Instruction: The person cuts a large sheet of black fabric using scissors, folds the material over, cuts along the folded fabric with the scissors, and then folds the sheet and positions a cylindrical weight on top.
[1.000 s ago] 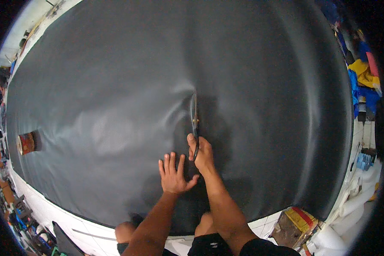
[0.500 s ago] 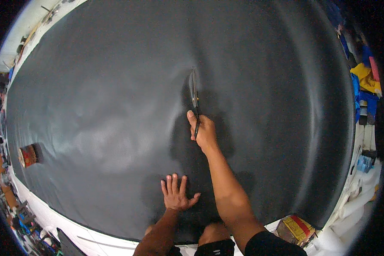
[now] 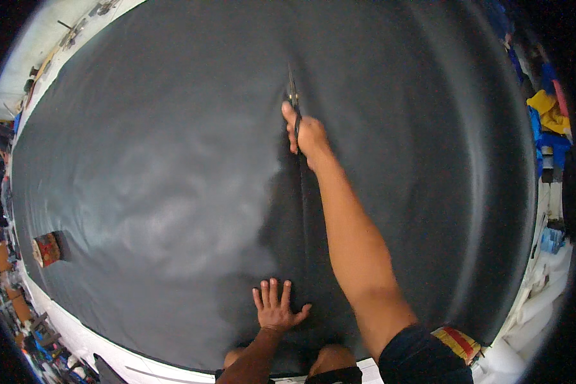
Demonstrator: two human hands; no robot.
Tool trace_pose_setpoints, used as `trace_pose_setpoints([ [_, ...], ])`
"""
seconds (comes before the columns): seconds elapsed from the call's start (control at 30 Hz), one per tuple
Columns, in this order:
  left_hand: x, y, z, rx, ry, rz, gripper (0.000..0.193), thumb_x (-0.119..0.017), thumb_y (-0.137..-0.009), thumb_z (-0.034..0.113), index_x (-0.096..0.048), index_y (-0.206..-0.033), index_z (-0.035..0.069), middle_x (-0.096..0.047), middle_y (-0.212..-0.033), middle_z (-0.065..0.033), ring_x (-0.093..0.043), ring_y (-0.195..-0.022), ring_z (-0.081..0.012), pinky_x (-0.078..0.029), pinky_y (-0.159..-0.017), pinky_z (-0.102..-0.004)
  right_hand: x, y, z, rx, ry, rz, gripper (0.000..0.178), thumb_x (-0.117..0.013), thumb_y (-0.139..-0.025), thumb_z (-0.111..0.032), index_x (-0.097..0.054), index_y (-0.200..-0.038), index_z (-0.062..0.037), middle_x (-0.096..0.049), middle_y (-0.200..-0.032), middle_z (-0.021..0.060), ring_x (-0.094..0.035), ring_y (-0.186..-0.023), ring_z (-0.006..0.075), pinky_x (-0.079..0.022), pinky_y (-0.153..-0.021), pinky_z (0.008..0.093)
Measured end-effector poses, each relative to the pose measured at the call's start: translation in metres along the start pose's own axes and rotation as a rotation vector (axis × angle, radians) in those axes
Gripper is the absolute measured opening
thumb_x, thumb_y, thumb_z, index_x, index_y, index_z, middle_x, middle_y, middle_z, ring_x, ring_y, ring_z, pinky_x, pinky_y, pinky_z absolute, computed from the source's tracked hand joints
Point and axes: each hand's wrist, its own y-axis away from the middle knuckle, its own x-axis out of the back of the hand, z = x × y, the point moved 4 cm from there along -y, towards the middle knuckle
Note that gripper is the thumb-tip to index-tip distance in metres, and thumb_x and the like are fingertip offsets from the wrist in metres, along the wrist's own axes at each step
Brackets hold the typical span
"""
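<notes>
A wide sheet of smooth black material, like leatherette (image 3: 179, 185), spreads over a white table. Near the middle of its far half, my right hand (image 3: 311, 136) is closed around the handles of a pair of scissors (image 3: 293, 88). Their blades point away from me, along the sheet. A thin straight line, which looks like a cut, runs from the scissors back toward me. Close to the near edge, my left hand (image 3: 276, 312) lies flat on the sheet with its fingers spread, just left of that line.
On the sheet's far left stands a small reddish-brown block (image 3: 47, 249). A red and yellow package (image 3: 457, 344) sits at the near right edge, partly behind my sleeve. White rolls (image 3: 536, 306) and yellow and blue items (image 3: 549, 114) lie beyond the right side. Clutter lines the left.
My right hand and the scissors have moved farther away from me along the sheet, leaving a longer line behind. My left hand stays flat on the sheet near the front edge.
</notes>
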Motion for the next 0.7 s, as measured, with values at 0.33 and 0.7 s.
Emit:
trace_pose_setpoints([
  [0.33,0.028,-0.023,0.005,0.004,0.131,0.027,0.079,-0.068,-0.073,0.063,-0.053,-0.129,0.009,-0.045,-0.131,-0.0222,-0.039,-0.123,-0.0434,-0.029,-0.101,-0.0611,0.006,-0.055,-0.019,0.099,0.083,0.037,0.062,-0.060,-0.086,-0.062,-0.055,-0.059,-0.0059,-0.053,-0.053,0.0047,-0.054,-0.047,0.0183,-0.041,-0.049,0.0339],
  [0.7,0.084,-0.447,-0.052,0.146,-0.080,0.446,0.060,-0.049,-0.093,0.043,-0.042,-0.144,0.011,-0.031,-0.152,-0.0215,-0.023,-0.143,-0.0404,-0.015,-0.116,-0.0541,-0.003,-0.050,-0.026,0.050,0.013,-0.038,0.057,-0.062,-0.086,-0.060,-0.056,-0.071,-0.0051,-0.051,-0.056,0.0039,-0.049,-0.047,0.0154,-0.040,-0.048,0.0304],
])
